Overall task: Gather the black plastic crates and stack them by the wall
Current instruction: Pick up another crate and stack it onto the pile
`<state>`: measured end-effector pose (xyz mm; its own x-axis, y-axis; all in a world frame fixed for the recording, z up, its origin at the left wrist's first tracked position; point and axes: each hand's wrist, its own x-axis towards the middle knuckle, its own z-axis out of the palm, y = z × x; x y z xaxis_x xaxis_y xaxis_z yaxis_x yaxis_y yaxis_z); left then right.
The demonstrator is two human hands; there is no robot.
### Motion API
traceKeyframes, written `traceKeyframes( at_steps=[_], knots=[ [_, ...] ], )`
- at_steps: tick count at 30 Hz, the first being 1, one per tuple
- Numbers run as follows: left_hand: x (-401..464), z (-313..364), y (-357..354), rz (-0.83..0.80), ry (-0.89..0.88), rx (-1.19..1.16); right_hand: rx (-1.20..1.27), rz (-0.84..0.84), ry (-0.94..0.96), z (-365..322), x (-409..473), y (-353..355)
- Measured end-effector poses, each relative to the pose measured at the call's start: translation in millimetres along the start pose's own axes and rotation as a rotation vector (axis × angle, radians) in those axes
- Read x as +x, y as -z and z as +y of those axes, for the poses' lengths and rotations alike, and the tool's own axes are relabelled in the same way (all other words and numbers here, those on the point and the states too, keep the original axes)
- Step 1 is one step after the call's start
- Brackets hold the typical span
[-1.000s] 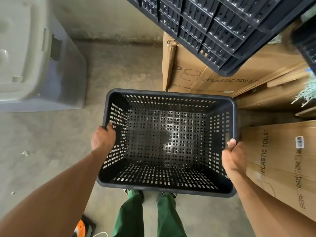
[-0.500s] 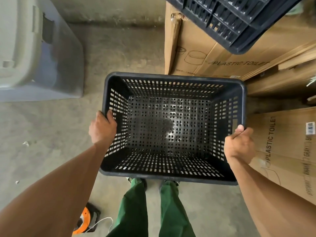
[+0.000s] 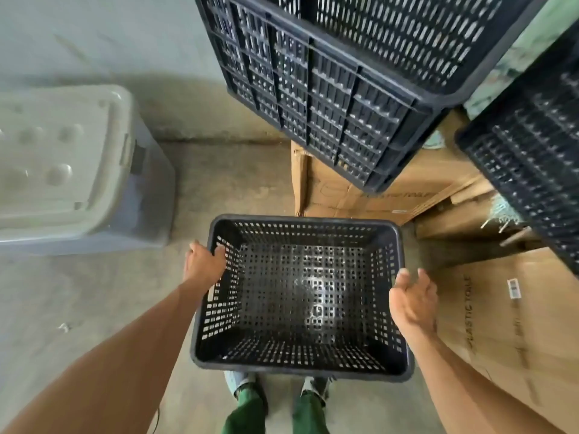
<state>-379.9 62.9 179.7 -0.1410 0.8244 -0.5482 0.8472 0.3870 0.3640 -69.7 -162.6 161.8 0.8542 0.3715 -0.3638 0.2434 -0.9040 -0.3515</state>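
Observation:
An empty black perforated crate (image 3: 300, 296) sits low in front of my feet, open side up. My left hand (image 3: 203, 264) grips its left rim, fingers hooked over the wall. My right hand (image 3: 413, 299) hovers just off the right rim, palm up and fingers spread, holding nothing. A larger black slatted crate (image 3: 329, 89) rests tilted on the cardboard boxes beyond, close to the wall. Part of another black crate (image 3: 532, 170) juts in from the right edge.
A grey lidded plastic bin (image 3: 78, 170) stands on the concrete floor at the left, against the wall (image 3: 94, 32). Cardboard boxes (image 3: 517, 324) marked "PLASTIC TOILET" fill the right side and the space behind the crate. Bare floor (image 3: 235, 183) lies between bin and boxes.
The crate has dropped lower and farther from me. My right hand has let go of the right rim and opened. My view has tilted up, showing more of the crates above.

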Motion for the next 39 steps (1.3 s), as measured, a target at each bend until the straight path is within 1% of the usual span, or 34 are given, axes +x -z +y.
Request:
traceKeyframes(
  at_steps=[3,5,7,9,12,14,16,19,23,24,28,30,33,35,39],
  knots=[
    [-12.7,54.6,45.7,0.060,-0.037,-0.014,0.168,0.014,0.007,-35.9,-1.8,45.2],
    [-21.6,95.8,81.9,0.097,-0.081,-0.061,0.320,0.057,0.007,-67.5,-0.7,82.1],
    [-31.2,139.8,120.1,0.141,-0.149,-0.107,0.502,0.105,0.025,-103.4,-0.8,124.7],
    [-41.5,185.5,154.7,0.184,-0.236,-0.123,0.628,0.157,0.060,-138.1,-1.2,167.9],
    [-55.6,251.4,196.1,0.231,-0.361,-0.092,0.655,0.188,0.129,-183.0,0.6,226.6],
    [-56.7,288.0,215.7,0.240,-0.472,-0.051,0.642,0.166,0.160,-207.7,6.9,254.8],
    [-49.1,317.8,230.3,0.242,-0.551,0.044,0.601,0.130,0.159,-228.2,14.1,271.5],
    [-22.4,350.9,241.7,0.222,-0.579,0.215,0.517,0.069,0.092,-256.7,27.1,276.1],
    [27.2,378.1,238.3,0.197,-0.559,0.395,0.423,-0.031,-0.014,-283.5,44.9,256.8],
    [39.5,381.6,236.9,0.185,-0.546,0.430,0.410,-0.015,-0.048,-286.8,47.0,248.9],
    [86.0,396.3,240.6,0.233,-0.569,0.532,0.339,0.231,-0.137,-289.0,49.0,227.4],
    [104.9,408.0,249.1,0.252,-0.590,0.536,0.300,0.260,-0.143,-288.0,52.2,223.1],
    [131.3,430.4,259.7,0.182,-0.627,0.474,0.248,0.275,-0.167,-287.1,56.1,223.1],
    [139.9,443.4,263.3,0.153,-0.683,0.456,0.209,0.275,-0.185,-288.4,57.2,223.8],
    [141.1,462.1,263.3,0.209,-0.798,0.370,0.252,0.200,-0.228,-289.0,72.4,231.3]
  ],
)
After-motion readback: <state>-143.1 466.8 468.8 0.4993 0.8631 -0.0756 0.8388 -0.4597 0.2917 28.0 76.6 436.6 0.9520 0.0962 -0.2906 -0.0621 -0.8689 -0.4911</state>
